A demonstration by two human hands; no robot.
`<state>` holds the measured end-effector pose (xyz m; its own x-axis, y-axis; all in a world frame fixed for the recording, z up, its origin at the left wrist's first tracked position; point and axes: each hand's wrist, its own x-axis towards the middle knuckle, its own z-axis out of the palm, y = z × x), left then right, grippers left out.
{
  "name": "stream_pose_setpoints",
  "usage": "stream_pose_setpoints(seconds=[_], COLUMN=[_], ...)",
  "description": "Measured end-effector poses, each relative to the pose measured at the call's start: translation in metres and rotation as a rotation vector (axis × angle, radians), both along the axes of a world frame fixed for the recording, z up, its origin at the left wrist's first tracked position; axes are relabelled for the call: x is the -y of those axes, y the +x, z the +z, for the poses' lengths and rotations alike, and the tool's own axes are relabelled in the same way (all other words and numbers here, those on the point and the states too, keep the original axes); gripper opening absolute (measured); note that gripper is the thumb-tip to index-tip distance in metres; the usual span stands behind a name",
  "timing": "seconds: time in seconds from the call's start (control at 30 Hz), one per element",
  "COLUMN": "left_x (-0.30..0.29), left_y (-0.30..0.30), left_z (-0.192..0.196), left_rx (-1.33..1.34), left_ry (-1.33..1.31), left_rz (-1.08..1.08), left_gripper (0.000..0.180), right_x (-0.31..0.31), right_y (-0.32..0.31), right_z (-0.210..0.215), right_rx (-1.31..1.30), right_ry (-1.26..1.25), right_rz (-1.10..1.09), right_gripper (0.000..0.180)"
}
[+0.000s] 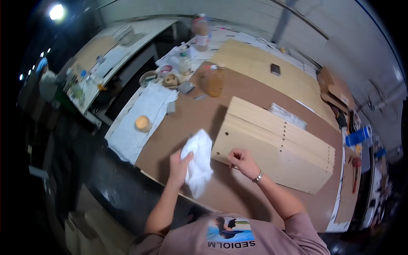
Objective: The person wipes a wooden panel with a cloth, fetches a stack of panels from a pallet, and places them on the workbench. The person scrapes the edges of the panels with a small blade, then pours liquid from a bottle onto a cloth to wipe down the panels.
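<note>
2 bare hands work at the near edge of a stack of pale wooden boards (pixel 276 146) lying on a brown worktop (pixel 191 114). Just left of the stack, the left hand (pixel 178 166) has its fingers closed around a crumpled white cloth (pixel 198 159). The right hand (pixel 242 161) rests curled at the stack's near edge, fingers folded in, holding nothing visible. Beyond the stack stands an amber bottle (pixel 215 80).

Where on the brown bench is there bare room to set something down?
Bare brown board lies between the amber bottle, the white cloth in the left hand and the stacked panels. The jar-and-bottle cluster is crowded.
</note>
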<state>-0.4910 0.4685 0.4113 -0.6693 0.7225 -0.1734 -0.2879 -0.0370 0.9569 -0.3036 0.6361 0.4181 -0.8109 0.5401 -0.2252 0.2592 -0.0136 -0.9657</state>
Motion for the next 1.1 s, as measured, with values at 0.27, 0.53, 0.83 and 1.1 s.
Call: stream_pose_setpoints(seconds=[0.27,0.53,0.83,1.1], left_x=[-0.043,-0.044,-0.104,0.036], left_y=[-0.101,-0.085,-0.105,0.012], left_z=[-0.002,-0.072,-0.051,-0.046], left_rx=[-1.41,-1.599,-1.49,-1.165], left_ry=[-0.622,-0.415,-0.623,-0.23], left_rz=[0.217,-0.307,-0.058,0.319], left_gripper=[0.035,0.037,0.037,0.036], right_x=[0.061,0.086,0.12,0.113], right_y=[0.013,0.042,0.061,0.074], right_z=[-0.063,-0.026,-0.078,-0.118], right_rx=[0.308,0.346,0.294,0.221], right_ry=[0.533,0.563,0.735,0.887], right_rz=[0.342,0.222,-0.041,0.005], right_gripper=[0.017,0.015,0.01,0.008])
